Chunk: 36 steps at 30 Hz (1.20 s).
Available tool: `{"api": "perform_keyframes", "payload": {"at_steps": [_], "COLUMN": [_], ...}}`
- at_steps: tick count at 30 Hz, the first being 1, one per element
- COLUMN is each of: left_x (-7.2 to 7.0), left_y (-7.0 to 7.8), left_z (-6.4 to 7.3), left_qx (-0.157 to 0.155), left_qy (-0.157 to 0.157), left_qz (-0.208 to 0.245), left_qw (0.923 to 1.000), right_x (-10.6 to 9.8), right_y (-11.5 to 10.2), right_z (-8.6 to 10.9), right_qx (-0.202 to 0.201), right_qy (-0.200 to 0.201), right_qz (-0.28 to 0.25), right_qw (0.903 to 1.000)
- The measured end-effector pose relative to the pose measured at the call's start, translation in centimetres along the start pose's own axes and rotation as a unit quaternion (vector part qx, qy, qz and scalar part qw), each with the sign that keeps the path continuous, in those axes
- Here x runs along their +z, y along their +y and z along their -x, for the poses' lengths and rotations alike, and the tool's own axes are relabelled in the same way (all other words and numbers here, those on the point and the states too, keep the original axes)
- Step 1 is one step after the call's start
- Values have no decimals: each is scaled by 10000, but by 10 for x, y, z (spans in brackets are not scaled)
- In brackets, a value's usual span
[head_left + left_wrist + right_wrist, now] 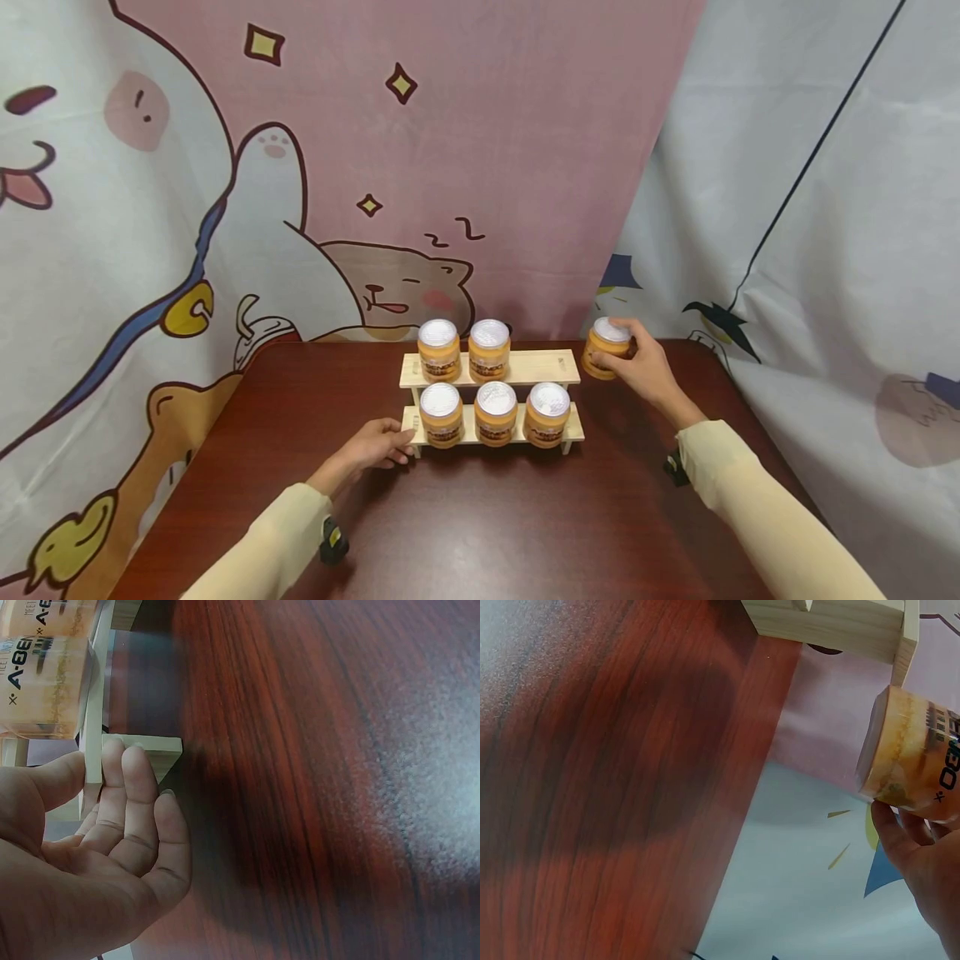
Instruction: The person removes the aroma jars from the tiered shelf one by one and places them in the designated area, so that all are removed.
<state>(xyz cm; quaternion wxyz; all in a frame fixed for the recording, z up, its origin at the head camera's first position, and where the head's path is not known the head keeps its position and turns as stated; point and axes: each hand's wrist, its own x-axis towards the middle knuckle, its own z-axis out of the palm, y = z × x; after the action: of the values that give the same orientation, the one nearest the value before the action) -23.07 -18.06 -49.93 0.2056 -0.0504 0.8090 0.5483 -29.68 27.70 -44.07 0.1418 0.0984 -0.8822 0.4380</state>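
My right hand [647, 367] grips an orange jar [597, 343] with a white lid. The jar is in the air, just right of the wooden two-step rack [536, 368]. In the right wrist view the same jar [911, 750] lies near the rack's end, fingers at its lower side. My left hand [377, 445] holds the left end of the lower step. The left wrist view shows the thumb above the board [93, 742] and the fingers below it, beside a leg. Two similar jars [439, 354] stand on the upper step's left and middle; three [496, 415] stand along the lower step.
The rack stands toward the back of a dark red-brown wooden table [495, 525]. Behind the table hangs a printed cartoon cloth [525, 167], and a pale cloth [825, 250] hangs at the right. The upper step's right end carries no jar.
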Motion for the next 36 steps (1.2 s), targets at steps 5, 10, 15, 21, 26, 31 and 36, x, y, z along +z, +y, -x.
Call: {"api": "perform_keyframes", "payload": {"at_steps": [5,10,15,21,26,31,36], "left_x": [0,0,1,0,0,0,1], "left_y": [0,2,1,0,0,0,0], "left_z": [1,2,1,1,1,2,2], "left_qx": [7,23,-8,-32,-31,-25,-28], "left_qy": [15,3,16,41,46,41,46], "left_qz": [-26,-39,0,5,11,8,-16], "left_qw": [10000,10000,10000,10000,10000,10000,10000], "right_x": [2,4,6,7,8,8,9], "right_y": [4,8,14,19,22,22,24], "right_z": [2,3,5,7,7,7,7], "right_qx": [-20,-38,11,81,138,218,291], "right_qy": [-13,30,44,-19,-7,-3,-43], "right_qz": [-40,-4,59,15,43,83,48], "right_qw": [10000,10000,10000,10000,9999,9997,9996]}}
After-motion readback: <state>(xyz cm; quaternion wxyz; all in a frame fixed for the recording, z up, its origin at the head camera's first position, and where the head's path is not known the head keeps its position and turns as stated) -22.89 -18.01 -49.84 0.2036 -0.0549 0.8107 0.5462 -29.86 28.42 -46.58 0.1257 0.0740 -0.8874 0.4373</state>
